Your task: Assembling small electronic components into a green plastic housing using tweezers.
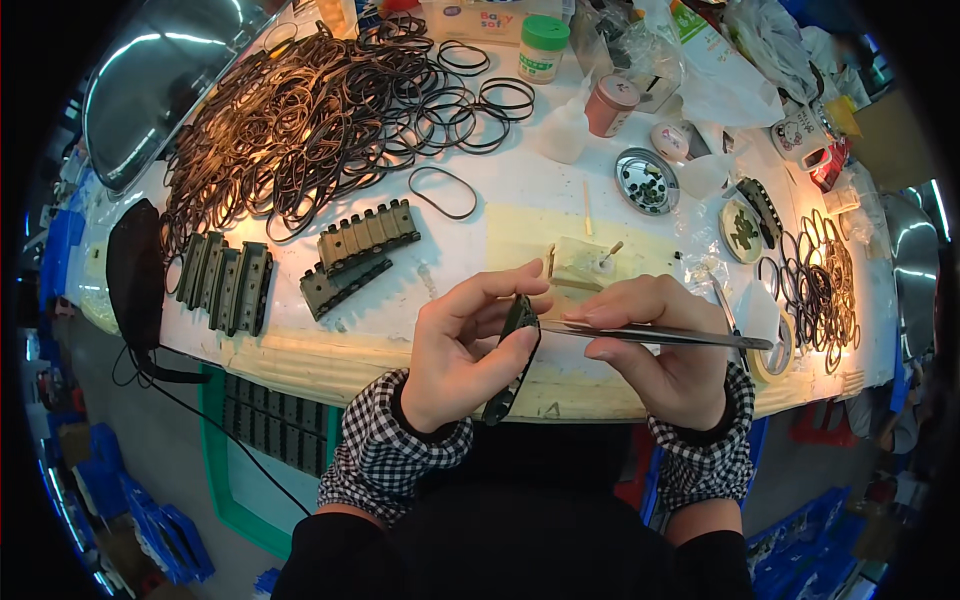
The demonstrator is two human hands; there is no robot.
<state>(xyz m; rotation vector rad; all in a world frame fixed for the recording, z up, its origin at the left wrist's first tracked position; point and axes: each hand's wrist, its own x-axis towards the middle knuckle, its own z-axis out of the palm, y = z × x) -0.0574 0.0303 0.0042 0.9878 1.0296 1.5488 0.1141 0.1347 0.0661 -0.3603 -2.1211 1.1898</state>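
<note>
Above the table's front edge, my left hand [450, 350] is closed around a long dark green plastic part [499, 402], which it holds tilted between thumb and fingers. The part looks like the side of a toy tank hull. My right hand [680, 350] grips metal tweezers [690, 337] between thumb and fingers. Their tips point left and reach the green part by my left thumb. Whether the tips hold a small piece is too small to tell. Just beyond my hands, a pale block with upright pegs [590, 262] sits on yellowish paper.
A heap of dark rubber loops [300, 120] covers the back left; a smaller pile [825, 285] lies right. Green ribbed parts [225, 285] stand left. A metal dish [646, 182] holds small green pieces, beside a green-lidded jar [541, 60] and a tape roll [781, 350].
</note>
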